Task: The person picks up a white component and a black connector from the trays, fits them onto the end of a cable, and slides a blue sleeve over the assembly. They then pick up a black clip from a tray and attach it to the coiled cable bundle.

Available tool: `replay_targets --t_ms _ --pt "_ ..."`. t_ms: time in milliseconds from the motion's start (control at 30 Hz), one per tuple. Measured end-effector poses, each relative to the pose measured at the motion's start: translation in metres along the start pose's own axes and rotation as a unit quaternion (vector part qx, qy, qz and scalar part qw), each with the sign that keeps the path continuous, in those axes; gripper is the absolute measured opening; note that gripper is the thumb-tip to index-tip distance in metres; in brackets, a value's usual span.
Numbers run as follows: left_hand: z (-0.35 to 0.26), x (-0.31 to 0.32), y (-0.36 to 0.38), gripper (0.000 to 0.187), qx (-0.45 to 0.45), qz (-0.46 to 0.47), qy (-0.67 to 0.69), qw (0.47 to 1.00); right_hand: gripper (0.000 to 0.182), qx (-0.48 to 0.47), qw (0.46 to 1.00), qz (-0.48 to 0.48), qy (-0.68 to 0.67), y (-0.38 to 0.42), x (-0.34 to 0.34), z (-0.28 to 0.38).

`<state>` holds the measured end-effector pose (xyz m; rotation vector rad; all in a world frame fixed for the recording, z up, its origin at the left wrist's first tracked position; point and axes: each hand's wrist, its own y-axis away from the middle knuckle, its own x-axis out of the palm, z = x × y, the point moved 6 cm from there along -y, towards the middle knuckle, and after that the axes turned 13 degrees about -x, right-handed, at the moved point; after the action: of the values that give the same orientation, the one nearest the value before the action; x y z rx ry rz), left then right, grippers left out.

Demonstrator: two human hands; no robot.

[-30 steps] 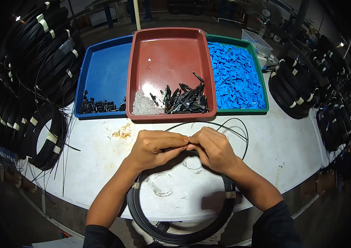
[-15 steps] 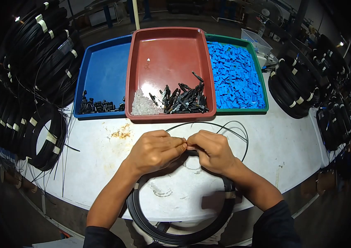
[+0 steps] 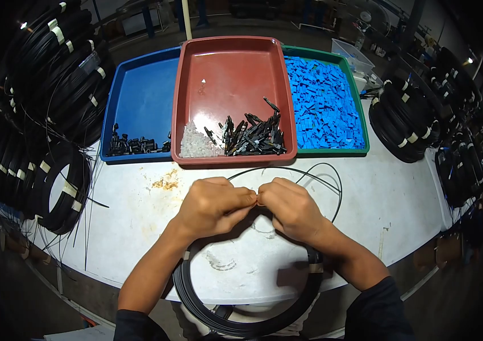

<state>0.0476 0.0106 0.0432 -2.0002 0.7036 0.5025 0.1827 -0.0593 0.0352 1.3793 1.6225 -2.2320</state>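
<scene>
A coil of black cable (image 3: 247, 328) lies at the table's front edge and hangs partly over it, bound with pale tape. Above its far side, my left hand (image 3: 213, 207) and my right hand (image 3: 296, 209) meet fingertip to fingertip. Both are closed in a pinch. Whatever sits between the fingers is hidden by them. A loose length of thin black cable (image 3: 341, 193) loops out behind and to the right of my right hand.
Ahead stand a blue tray (image 3: 148, 94) with small black parts, a red tray (image 3: 236, 71) with white pieces and black connectors, and a green tray (image 3: 332, 153) full of blue pieces. Taped cable coils (image 3: 62, 187) are stacked at left, more coils (image 3: 403, 122) at right.
Both hands stay together at the same spot. The fingers of my right hand have turned slightly and curled in more; the loose cable loop has shifted a little.
</scene>
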Motion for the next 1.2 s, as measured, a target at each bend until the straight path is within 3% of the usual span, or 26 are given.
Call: replay_targets --t_ms 33,100,200,233,300,333,400,433,467,533,600,633,700,733,800,833,867,933,967,1000,1033,1067,1133,1167,1200 --pt "-0.004 0.005 0.005 0.014 0.083 -0.014 -0.055 0.995 0.017 0.000 1.000 0.000 0.001 0.002 0.002 0.000" --pt "-0.004 0.007 0.007 0.014 0.095 -0.017 -0.077 0.992 0.016 0.171 0.974 -0.012 -0.151 0.014 0.011 -0.017" --pt "-0.005 0.003 0.006 0.012 0.074 -0.018 -0.070 0.995 0.018 0.093 0.991 -0.014 -0.094 0.010 0.011 -0.016" --pt "0.006 0.002 0.004 0.012 -0.043 -0.012 0.012 0.999 0.018 0.091 0.991 -0.013 -0.095 0.008 0.010 -0.016" --pt "0.025 0.002 0.005 0.010 -0.242 0.016 0.118 0.963 0.021 -0.010 1.000 0.008 -0.003 -0.003 0.004 -0.003" --pt "0.026 0.003 0.005 0.010 -0.243 0.015 0.118 0.963 0.021 -0.010 1.000 0.009 -0.004 -0.005 0.001 -0.001" --pt "0.025 0.005 0.005 0.011 -0.213 -0.016 0.172 0.962 0.022 -0.036 0.998 0.025 0.035 -0.007 -0.002 0.005" --pt "0.015 0.003 0.003 0.009 -0.159 -0.018 0.122 0.980 0.022 -0.035 0.998 0.025 0.036 -0.005 0.000 0.005" --pt "0.017 0.003 0.002 0.009 -0.157 -0.016 0.122 0.980 0.022 0.017 0.999 0.022 -0.016 0.001 0.004 -0.003" --pt "-0.010 0.007 0.006 0.008 0.117 -0.021 -0.099 0.988 0.022 0.069 0.995 0.016 -0.067 0.007 0.008 -0.009" --pt "-0.014 0.009 0.008 0.010 0.144 -0.018 -0.149 0.978 0.023 0.181 0.965 0.007 -0.189 0.015 0.015 -0.019" --pt "-0.009 0.007 0.007 0.010 0.111 -0.008 -0.112 0.987 0.023 0.181 0.965 0.007 -0.189 0.015 0.016 -0.020" --pt "0.001 0.001 0.002 0.013 0.006 0.020 -0.034 0.999 0.022 0.068 0.994 0.009 -0.081 0.007 0.011 -0.012" --pt "-0.002 0.000 0.003 0.013 0.004 0.018 -0.034 0.999 0.022 0.067 0.994 0.011 -0.083 0.004 0.009 -0.011" --pt "0.026 0.003 0.009 0.013 -0.284 0.046 0.125 0.950 0.020 -0.017 0.999 0.027 0.011 -0.007 0.001 0.003" --pt "0.028 0.004 0.009 0.017 -0.309 0.066 0.142 0.938 0.020 -0.016 0.999 0.027 0.011 -0.006 0.001 0.003" --pt "0.030 0.006 0.008 0.017 -0.308 0.067 0.142 0.938 0.018 -0.004 0.999 0.037 0.014 -0.004 0.002 0.002" --pt "0.005 0.003 0.003 0.017 -0.043 0.015 0.025 0.999 0.017 0.010 0.999 0.046 0.019 0.002 0.006 0.000" --pt "-0.002 0.008 0.005 0.014 0.047 0.012 -0.051 0.998 0.016 0.097 0.993 0.029 -0.067 0.010 0.012 -0.012" --pt "-0.003 0.008 0.005 0.014 0.049 0.014 -0.051 0.997 0.015 0.182 0.971 0.011 -0.152 0.016 0.017 -0.021" --pt "-0.005 0.006 0.004 0.014 0.059 0.006 -0.069 0.996 0.015 0.210 0.954 -0.007 -0.214 0.018 0.017 -0.025" --pt "-0.008 0.005 0.004 0.014 0.068 -0.004 -0.087 0.994 0.015 0.210 0.954 -0.008 -0.214 0.017 0.016 -0.026" --pt "-0.010 0.004 0.006 0.015 0.075 -0.015 -0.106 0.991 0.016 0.110 0.987 -0.015 -0.116 0.009 0.009 -0.018" --pt "0.002 0.001 0.004 0.011 -0.040 -0.025 -0.012 0.999 0.017 0.046 0.998 -0.010 -0.051 0.004 0.006 -0.011" --pt "0.015 0.000 0.006 0.009 -0.154 -0.034 0.082 0.984 0.017 0.045 0.998 -0.008 -0.053 0.001 0.005 -0.010"
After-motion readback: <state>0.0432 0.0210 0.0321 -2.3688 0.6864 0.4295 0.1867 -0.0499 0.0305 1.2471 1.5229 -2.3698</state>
